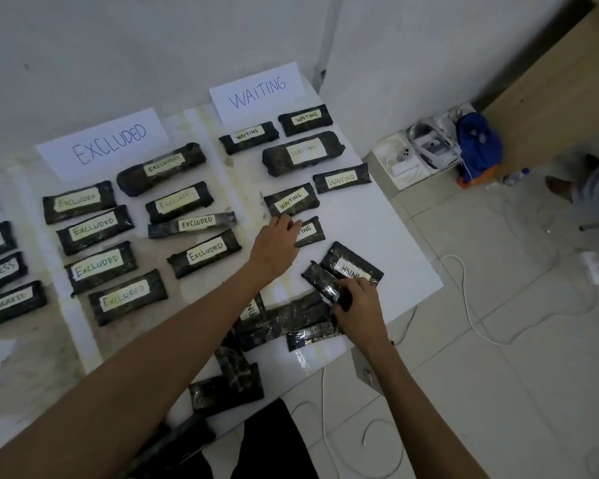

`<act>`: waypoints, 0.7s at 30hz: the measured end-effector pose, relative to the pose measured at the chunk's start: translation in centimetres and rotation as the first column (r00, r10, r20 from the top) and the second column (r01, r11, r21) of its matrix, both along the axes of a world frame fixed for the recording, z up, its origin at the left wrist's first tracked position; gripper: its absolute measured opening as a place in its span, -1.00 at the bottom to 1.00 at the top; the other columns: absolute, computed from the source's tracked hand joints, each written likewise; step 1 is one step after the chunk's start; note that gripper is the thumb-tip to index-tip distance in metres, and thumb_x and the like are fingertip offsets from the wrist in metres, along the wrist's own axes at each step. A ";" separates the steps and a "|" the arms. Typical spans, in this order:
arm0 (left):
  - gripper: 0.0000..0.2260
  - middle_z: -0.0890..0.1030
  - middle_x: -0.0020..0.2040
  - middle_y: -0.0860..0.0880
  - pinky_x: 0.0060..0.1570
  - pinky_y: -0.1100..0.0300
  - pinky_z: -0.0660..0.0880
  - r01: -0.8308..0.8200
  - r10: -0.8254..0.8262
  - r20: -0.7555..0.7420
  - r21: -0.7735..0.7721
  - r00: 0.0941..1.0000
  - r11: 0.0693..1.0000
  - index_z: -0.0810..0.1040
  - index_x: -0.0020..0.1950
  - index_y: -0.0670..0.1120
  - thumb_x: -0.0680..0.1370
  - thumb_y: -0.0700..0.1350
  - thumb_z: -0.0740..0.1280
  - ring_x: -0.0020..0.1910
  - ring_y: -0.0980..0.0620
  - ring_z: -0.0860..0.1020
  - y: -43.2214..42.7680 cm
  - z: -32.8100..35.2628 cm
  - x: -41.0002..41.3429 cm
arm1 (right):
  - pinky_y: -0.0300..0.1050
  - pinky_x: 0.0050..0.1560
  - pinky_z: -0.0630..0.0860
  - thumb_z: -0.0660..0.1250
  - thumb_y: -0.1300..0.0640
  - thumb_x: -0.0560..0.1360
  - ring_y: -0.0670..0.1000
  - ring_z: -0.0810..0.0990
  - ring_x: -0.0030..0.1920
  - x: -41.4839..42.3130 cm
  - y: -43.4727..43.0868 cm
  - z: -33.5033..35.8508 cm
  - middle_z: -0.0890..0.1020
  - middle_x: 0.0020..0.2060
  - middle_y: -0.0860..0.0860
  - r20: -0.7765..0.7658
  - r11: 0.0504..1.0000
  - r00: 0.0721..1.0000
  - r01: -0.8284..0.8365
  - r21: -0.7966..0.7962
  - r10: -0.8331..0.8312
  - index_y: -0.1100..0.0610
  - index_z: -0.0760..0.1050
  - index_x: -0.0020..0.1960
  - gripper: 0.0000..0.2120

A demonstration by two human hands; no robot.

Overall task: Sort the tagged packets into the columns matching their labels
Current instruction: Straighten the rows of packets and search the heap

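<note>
Two hands below the WAITING sign (256, 91): left hand (275, 242) flat, pressing a WAITING packet (312, 231) into its column; right hand (358, 300) clamped on a loose packet (320, 280) farther below, probably to read its tag.

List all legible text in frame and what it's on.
"EXCLUDED": left sheet; tags on eight packets, one faint.
"WAITING": right sheet; tags on five packets, one faint.
"ING": covered tag, rest under left hand.
"HSINI": upside-down tag by right hand.
"GRESS", "PROGRESS": edge tags, cut off at left.
"FIN": sideways tag, rest hidden.
</note>
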State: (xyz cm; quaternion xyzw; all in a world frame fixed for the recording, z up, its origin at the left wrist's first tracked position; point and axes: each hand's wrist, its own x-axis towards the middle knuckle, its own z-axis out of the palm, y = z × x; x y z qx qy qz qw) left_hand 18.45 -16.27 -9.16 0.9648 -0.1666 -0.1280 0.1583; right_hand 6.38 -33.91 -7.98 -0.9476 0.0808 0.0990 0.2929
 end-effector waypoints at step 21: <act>-0.67 0.49 0.13 0.00 -0.12 0.32 0.44 -0.423 0.279 -0.331 -0.538 0.901 0.729 0.44 0.29 -0.05 0.53 -0.16 0.29 -0.05 0.14 0.51 4.1 7.8 -10.5 | -0.19 -0.21 0.52 0.29 0.27 0.49 -0.03 0.56 -0.26 1.3 2.3 9.6 0.70 -0.11 0.10 -0.370 0.708 0.905 0.402 0.581 -0.210 0.11 0.59 -0.04 -0.86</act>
